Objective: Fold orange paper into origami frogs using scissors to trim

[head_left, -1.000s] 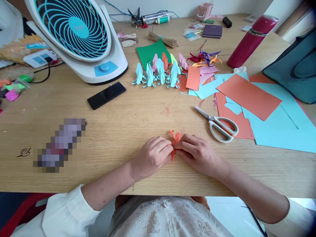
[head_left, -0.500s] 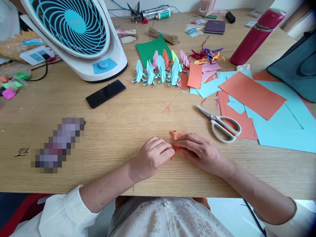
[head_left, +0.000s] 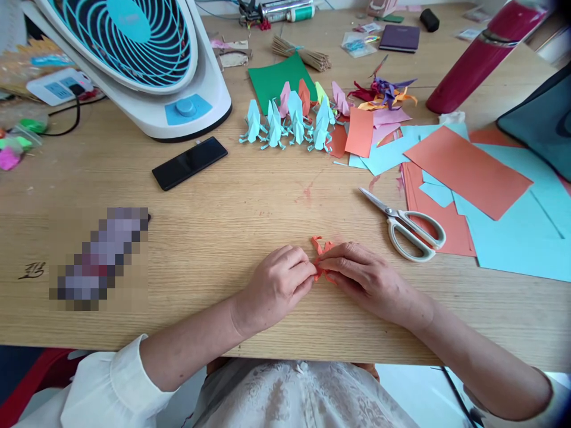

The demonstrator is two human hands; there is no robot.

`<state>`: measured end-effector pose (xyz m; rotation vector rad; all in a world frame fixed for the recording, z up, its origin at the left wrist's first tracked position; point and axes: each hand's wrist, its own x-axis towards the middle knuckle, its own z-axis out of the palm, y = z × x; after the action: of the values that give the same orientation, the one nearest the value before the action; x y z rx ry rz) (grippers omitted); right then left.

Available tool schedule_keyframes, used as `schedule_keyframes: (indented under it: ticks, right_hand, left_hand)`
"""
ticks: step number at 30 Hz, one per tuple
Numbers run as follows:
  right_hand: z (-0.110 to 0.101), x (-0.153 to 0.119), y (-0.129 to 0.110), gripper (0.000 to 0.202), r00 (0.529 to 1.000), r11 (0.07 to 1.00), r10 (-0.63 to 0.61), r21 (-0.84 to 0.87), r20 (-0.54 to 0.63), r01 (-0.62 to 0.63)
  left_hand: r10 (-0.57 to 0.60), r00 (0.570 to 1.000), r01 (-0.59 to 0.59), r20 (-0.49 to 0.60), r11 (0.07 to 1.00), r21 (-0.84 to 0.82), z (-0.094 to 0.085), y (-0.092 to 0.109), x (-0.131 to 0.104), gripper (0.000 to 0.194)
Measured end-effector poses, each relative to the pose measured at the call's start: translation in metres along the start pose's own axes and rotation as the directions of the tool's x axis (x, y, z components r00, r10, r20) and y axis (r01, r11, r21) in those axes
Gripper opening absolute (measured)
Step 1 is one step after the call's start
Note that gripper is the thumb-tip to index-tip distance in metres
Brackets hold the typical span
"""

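Observation:
A small folded orange paper figure (head_left: pixel 317 245) with thin curled limbs is held low over the wooden table (head_left: pixel 250 220), near its front edge. My left hand (head_left: pixel 282 282) pinches its left side between thumb and fingers. From the right, my right hand (head_left: pixel 366 278) grips the figure's other side, with its fingertips almost touching those of my left hand. The middle of the figure is mostly hidden by my fingers. Behind it stand several folded paper figures in light blue (head_left: pixel 296 117), pink and orange, beside a green sheet (head_left: pixel 273 80).
White-handled scissors (head_left: pixel 414 233) lie right of my hands, beside orange sheets (head_left: pixel 470 169) and blue sheets (head_left: pixel 526 249). A phone (head_left: pixel 190 163) and a fan (head_left: pixel 196 77) are at the back left. A red flask (head_left: pixel 484 65) stands at the back right.
The view has shifted slightly. My left fingers have moved a little over the orange figure's lower left limb, which shows less now. Both hands keep their hold.

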<state>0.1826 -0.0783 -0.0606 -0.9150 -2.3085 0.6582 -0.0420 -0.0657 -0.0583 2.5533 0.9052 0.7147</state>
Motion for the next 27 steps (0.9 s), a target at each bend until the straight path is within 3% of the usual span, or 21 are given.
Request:
schedule_keyframes:
  ticks: [6, 14, 27]
  right_hand:
    - [0.001, -0.0002, 0.0001, 0.029, 1.0, 1.0, 0.013, 0.008, -0.007, -0.013]
    - [0.0003, -0.0013, -0.0004, 0.028, 1.0, 0.999, 0.026, 0.024, 0.003, -0.026]
    - [0.001, -0.0028, 0.0003, 0.027, 1.0, 1.0, 0.008, -0.001, 0.021, -0.008]
  left_hand:
    - [0.001, 1.0, -0.002, 0.005, 0.997, 0.072, 0.0003, 0.0018, 0.001, 0.015]
    - [-0.194, 0.98, 0.194, -0.032, 0.981, -0.007, 0.0007, 0.0016, 0.0075, 0.01]
    - [-0.279, 0.959, 0.277, 0.037, 0.959, 0.066, -0.001, 0.0034, 0.0087, 0.009]
